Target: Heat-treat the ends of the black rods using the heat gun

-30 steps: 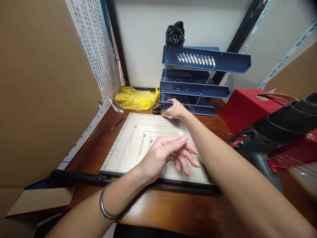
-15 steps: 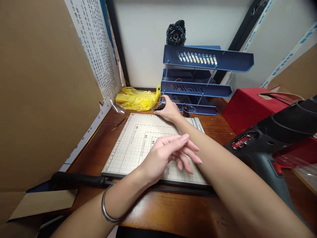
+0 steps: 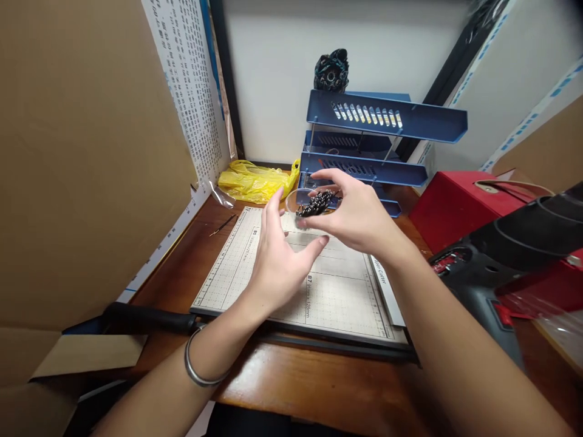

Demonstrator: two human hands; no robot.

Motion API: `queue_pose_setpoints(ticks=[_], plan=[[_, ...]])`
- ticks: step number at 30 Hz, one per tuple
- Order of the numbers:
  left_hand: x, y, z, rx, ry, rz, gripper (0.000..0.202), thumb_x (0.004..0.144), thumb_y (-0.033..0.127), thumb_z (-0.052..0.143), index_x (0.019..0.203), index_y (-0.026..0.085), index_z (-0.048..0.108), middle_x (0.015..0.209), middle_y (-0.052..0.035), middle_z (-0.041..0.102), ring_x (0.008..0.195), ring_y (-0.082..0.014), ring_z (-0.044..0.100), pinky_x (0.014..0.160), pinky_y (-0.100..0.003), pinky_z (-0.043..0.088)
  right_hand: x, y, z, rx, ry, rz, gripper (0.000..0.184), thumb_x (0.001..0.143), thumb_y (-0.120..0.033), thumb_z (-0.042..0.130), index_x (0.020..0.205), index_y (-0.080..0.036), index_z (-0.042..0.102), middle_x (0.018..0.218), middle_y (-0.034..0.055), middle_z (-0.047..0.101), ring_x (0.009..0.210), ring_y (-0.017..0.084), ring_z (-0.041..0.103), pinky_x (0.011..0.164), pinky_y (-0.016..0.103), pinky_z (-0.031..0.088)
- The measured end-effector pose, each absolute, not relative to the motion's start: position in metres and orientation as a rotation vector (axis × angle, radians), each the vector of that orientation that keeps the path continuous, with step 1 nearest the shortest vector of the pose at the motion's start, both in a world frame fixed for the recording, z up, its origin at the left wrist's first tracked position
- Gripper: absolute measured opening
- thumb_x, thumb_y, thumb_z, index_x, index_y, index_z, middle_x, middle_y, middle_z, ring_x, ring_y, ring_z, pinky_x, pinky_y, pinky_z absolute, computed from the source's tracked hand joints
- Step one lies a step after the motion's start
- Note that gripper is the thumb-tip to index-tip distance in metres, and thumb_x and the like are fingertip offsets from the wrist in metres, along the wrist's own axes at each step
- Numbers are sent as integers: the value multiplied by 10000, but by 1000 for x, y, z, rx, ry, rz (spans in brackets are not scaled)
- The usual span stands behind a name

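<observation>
My right hand (image 3: 362, 212) grips a clear round plastic cup (image 3: 291, 201) between thumb and fingers. It is tilted and raised over the far part of the paper cutter (image 3: 337, 297). Inside the cup lies a heap of small shiny black beads (image 3: 317, 204), possibly the heads of pins. My left hand (image 3: 279, 264), wearing a silver bangle (image 3: 191, 370) at the wrist, is open just left of the cup, thumb and fingers apart, holding nothing. Whether its fingertips touch the cup I cannot tell.
A crumpled yellow plastic bag (image 3: 257, 182) lies at the back left, near a thin dark stick (image 3: 223, 224). Blue tiered trays (image 3: 364, 167) stand behind. To the right are a red box (image 3: 450, 188) and a black power tool (image 3: 496, 291). Cardboard (image 3: 91, 152) walls the left side.
My right hand has lifted the cup of black beads from the back of the table and brought it nearer, over the cutter. My left hand has moved up and forward toward it, opening wider.
</observation>
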State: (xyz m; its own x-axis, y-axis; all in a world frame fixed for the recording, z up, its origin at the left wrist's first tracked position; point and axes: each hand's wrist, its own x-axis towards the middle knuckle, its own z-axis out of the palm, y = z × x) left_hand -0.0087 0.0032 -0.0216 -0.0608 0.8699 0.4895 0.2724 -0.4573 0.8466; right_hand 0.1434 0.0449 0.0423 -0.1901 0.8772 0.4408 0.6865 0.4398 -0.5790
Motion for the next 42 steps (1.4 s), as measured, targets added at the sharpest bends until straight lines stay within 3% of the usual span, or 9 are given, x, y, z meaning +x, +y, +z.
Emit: queue_pose_setpoints(ticks=[2,5,11,15,23,27,36,42], plan=[[-9,3,-22,1759,1194,1492,894,822,363,819,1541,287,294,1586,-149,420,1426,-346,471,1050,-493,531,142,28,43,-1340,-1968,361,689,644,-412,865,1288,-277,662,1133,15,752,940,249,700,840,407,547],[-9,1,-24,1815,1179,1421,806,850,357,784,1528,272,357,1533,-142,506,1370,-334,542,1057,-499,536,142,14,43,-1391,-2002,363,634,674,-451,854,1262,-285,682,1146,7,754,1005,263,694,885,425,538],[-12,3,-25,1936,1172,1324,634,834,159,705,1429,217,496,1343,-122,636,1238,-297,621,1074,-526,520,158,5,55,-1409,-2198,461,502,755,-422,813,1231,-292,717,1221,-15,742,1087,217,694,944,353,537],[-12,0,-24,2061,1133,1235,596,868,218,741,1420,189,519,1352,-134,626,1218,-292,628,1069,-515,527,176,-3,66,-1418,-2333,409,494,783,-365,779,1271,-317,719,1170,-17,755,955,189,715,834,300,549],[-17,-4,-19,2265,1119,1213,576,886,175,697,1433,204,518,1410,-119,616,1256,-282,620,1073,-473,526,192,-5,73,-1527,-2462,323,376,860,-262,651,1219,-273,765,735,-14,705,532,115,568,534,253,437],[-19,-6,-12,2272,1067,1217,535,886,182,701,1397,199,545,1375,-112,633,1224,-262,637,1067,-435,525,192,-7,76,-1486,-2455,332,373,868,-252,625,1204,-284,783,645,-21,666,526,134,561,578,268,460],[-16,-8,-10,2278,986,1178,339,896,160,676,1224,231,629,1300,-71,645,1195,-240,636,1061,-422,515,181,-4,80,-1349,-2487,457,373,833,-195,612,1120,-313,820,752,-36,743,565,119,564,628,263,483],[-12,-9,-11,2126,1095,1125,177,920,259,699,1094,225,683,1221,-57,671,1083,-233,672,960,-421,558,178,-1,80,-1382,-2500,419,228,844,-224,618,859,-286,837,679,-28,712,540,110,496,580,271,420]])
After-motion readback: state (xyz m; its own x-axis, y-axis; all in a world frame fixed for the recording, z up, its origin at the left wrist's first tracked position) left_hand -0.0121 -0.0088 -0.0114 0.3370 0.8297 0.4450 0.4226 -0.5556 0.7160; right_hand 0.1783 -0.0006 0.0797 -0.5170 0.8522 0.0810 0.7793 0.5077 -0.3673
